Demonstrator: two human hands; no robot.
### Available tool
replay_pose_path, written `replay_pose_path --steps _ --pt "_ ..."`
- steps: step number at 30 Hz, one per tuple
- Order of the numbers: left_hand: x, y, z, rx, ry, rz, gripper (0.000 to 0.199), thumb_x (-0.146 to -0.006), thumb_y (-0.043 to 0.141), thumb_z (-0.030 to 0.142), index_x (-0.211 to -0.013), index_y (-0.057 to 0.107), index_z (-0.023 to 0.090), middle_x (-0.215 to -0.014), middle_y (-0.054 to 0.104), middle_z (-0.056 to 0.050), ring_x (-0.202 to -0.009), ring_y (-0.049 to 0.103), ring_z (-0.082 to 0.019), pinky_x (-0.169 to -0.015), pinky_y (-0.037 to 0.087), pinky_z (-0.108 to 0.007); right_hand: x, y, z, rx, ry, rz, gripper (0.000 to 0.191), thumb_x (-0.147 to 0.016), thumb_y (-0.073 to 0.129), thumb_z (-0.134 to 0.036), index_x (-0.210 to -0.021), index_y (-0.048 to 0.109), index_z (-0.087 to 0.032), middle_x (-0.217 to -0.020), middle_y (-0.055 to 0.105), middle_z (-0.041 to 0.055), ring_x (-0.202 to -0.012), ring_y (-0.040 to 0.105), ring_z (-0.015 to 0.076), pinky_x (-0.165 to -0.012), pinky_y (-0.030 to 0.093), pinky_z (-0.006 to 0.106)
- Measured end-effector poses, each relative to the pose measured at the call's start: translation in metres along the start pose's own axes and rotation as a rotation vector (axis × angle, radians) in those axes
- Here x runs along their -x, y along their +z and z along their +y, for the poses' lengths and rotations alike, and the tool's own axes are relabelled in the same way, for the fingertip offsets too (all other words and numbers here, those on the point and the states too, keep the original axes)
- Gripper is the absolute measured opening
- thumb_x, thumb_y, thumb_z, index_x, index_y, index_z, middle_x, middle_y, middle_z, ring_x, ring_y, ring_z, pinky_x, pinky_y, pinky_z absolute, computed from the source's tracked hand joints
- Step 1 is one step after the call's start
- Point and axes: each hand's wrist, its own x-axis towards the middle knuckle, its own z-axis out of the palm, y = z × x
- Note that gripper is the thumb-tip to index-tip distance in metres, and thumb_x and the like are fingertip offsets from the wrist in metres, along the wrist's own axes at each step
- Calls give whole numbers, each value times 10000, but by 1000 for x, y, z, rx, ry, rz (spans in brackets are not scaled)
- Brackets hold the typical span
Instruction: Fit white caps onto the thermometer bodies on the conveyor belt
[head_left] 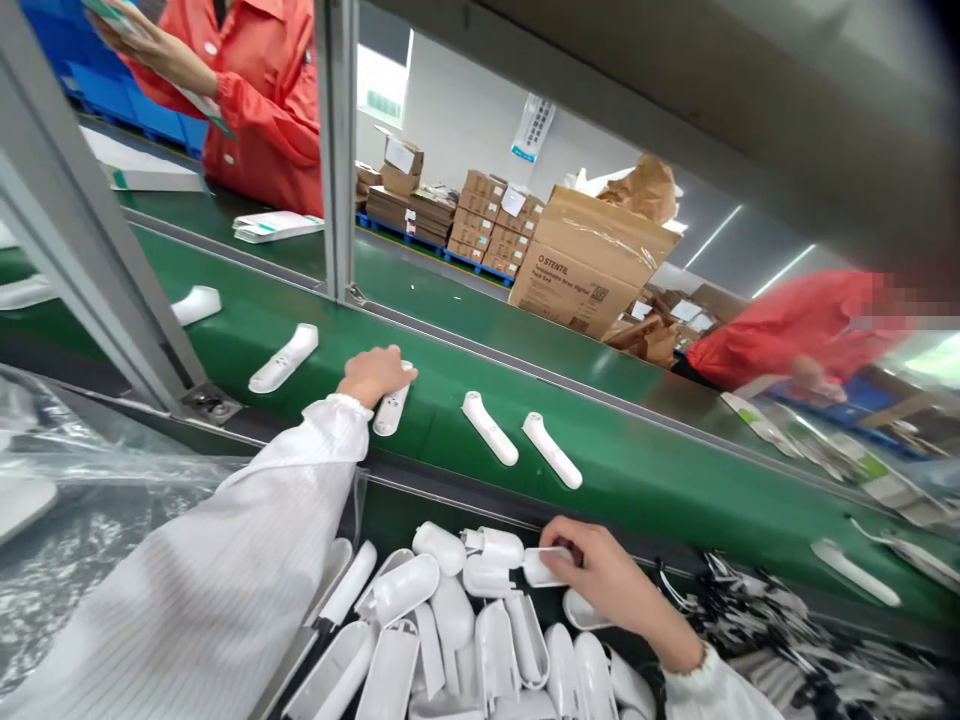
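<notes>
White handle (391,412) juts from under left grip (374,374)

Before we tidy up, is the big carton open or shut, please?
Open: crumpled brown paper sticks out of the carton.

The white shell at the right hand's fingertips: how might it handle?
The white shell seems stiff, its edges holding their shape. It's probably light, since similar shells nearby look thin-walled and hollow. It may rock or slide, its visible end being smooth and rounded.
</notes>
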Motion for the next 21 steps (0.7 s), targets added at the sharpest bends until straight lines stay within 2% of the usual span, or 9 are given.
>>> replay_pose_path --steps 3,5,7,9,11,14,21 --pt "3 10 1 4 76 -31 425 -841 501 509 -1095 637 198 -1133 668 -147 -1000 645 -326 -832 516 -405 -34 -10 -3 -189 38 101 196 -918 541 -363 -976 671 -227 -771 622 -2 -602 571 155 -570 462 277" --pt "5 14 5 35 76 -18 403 -834 499 480 -1054 657 182 -1120 674 -154 -973 655 -314 -809 522 -385 -66 -7 -12 -318 0 195 295 -914 532 -405 -1077 693 -218 -906 641 37 -594 594 150 -539 492 278" --pt "6 15 8 70 41 -14 407 -822 503 479 -1034 671 174 -1108 678 -160 -957 660 -314 -794 526 -383 -101 4 -25 -377 -80 266 353 -911 524 -408 -1151 695 -215 -1051 635 72 -628 616 150 -535 525 280" --pt "6 16 9 90 14 -14 407 -816 510 483 -1020 681 174 -1100 683 -163 -963 663 -316 -796 527 -382 -133 21 -39 -345 -165 303 374 -914 522 -376 -1219 676 -223 -1149 637 82 -745 651 171 -634 575 300" --pt "7 19 10 94 1 -6 401 -815 519 476 -1023 682 174 -1100 685 -165 -991 661 -316 -813 525 -374 -156 38 -53 -224 -246 314 377 -924 530 -329 -1267 655 -235 -1222 644 76 -932 661 205 -824 579 350" --pt "7 24 12 110 -15 24 435 -821 526 469 -1103 647 161 -1114 681 -177 -1026 657 -313 -834 523 -369 -170 54 -63 -54 -353 256 352 -940 539 -258 -1270 658 -235 -1304 630 64 -1176 598 229 -1048 469 400" --pt "13 37 27 141 -3 53 453 -850 519 453 -1143 604 119 -1091 678 -199 -1026 656 -325 -839 522 -388 -166 57 -52 117 -357 136 382 -923 629 -208 -1302 631 -259 -1329 609 25 -1277 540 247 -1145 380 432"
